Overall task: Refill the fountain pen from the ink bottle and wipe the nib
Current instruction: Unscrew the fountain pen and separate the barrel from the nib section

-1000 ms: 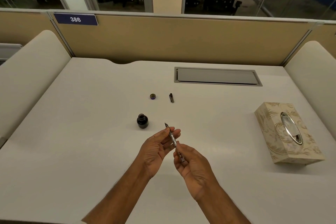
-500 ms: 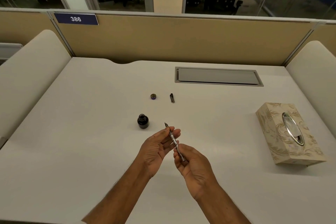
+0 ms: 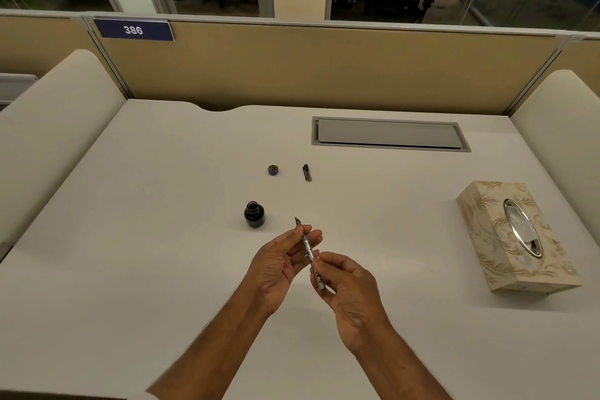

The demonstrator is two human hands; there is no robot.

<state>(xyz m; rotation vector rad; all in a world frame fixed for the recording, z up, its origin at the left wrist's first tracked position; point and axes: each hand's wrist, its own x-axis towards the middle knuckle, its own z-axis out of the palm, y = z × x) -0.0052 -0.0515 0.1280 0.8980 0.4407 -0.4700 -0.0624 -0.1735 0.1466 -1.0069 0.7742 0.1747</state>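
Both hands hold a thin silver fountain pen (image 3: 307, 247) above the white desk (image 3: 130, 237), nib pointing away and up-left. My left hand (image 3: 279, 265) pinches the front part near the nib. My right hand (image 3: 349, 286) grips the rear end of the barrel. The small dark ink bottle (image 3: 254, 214) stands uncapped just left of the nib, apart from it. Its round cap (image 3: 273, 169) lies farther back. The dark pen cap (image 3: 307, 172) lies beside that, to the right.
A patterned tissue box (image 3: 516, 237) with an oval opening lies at the right. A grey cable hatch (image 3: 389, 134) is set into the desk at the back. Beige partition walls close off the back and both sides.
The hands and pen have stayed almost in place; my right fingers have shifted slightly along the rear of the barrel.
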